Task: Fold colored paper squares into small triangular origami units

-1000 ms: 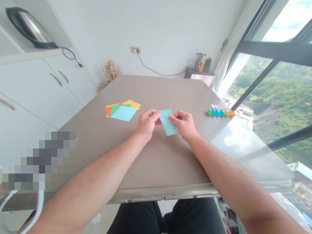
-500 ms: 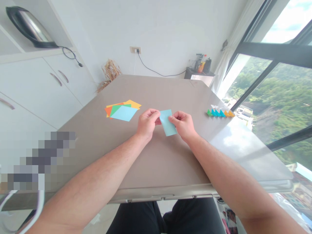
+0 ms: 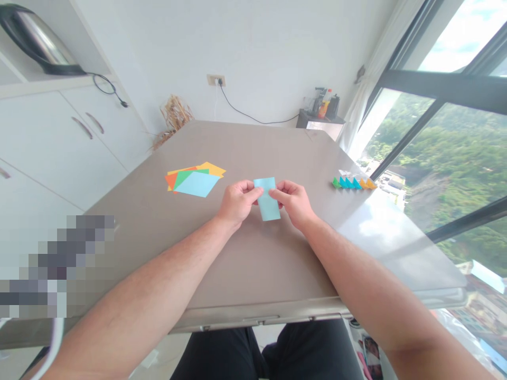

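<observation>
Between my hands is a light blue piece of paper (image 3: pixel 269 206), a narrow upright rectangle that looks folded, held above the table. My left hand (image 3: pixel 240 200) pinches its left edge, the thumb lying on the front. On the opposite edge my right hand (image 3: pixel 293 200) grips it the same way, fingers behind the sheet. To the left lies a fanned pile of coloured paper sheets (image 3: pixel 197 184), with light blue on top and green, orange and yellow below. Over on the right stands a row of small folded paper pieces (image 3: pixel 354 183) in green, blue and orange.
The grey-brown table (image 3: pixel 245 264) reaches to the wall, its front edge just above my legs. A window (image 3: pixel 455 158) borders it on the right. White cabinets with a kettle (image 3: pixel 43 42) stand at the left. Bottles (image 3: pixel 322 108) sit on a small cabinet behind the table.
The blue paper has turned from tilted to nearly upright and looks narrower. My left thumb now lies on its front. The whole view has shifted slightly.
</observation>
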Tool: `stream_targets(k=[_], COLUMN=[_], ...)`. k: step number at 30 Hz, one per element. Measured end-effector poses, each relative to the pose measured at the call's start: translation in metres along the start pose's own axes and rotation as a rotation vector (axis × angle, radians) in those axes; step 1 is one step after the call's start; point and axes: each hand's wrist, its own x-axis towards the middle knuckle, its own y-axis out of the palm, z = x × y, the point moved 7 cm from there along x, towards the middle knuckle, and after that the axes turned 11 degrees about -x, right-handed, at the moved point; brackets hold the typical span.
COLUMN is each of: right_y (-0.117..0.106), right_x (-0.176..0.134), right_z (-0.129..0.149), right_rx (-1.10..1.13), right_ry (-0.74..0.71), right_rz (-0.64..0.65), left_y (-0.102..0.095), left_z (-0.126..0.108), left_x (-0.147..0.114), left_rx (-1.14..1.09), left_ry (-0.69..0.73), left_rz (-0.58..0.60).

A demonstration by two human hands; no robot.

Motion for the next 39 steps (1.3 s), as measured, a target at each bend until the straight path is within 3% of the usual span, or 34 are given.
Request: stream_targets(k=[7,17,23,32,39], right_y=[0.003,-0.008,-0.010,-0.019,-0.034], right_x=[0.000,0.001,0.002,0.004,0.006], right_z=[-0.001,0.001,0.001,0.003,0.002], right_rx=[-0.014,0.033,0.028,0.060,0.121], right_ry=[0.013,0.000,0.025,-0.006,0.003], right_rz=[0.034,-0.096,-0.129,-0.188,-0.305], left_y=[0.002,0.006,0.005,0.010,0.010], left_z=[0.001,0.006,0.001,0.000,0.003], left_x=[-0.001,-0.001,-0.001,-0.005,-0.005], left_rx=[0.065,0.077,0.190,0.345,0.538], left_ry=[0.004,-0.064,-0.036,0.018,-0.005], left_rz=[0.049,0.133,0.097,0.201,0.300])
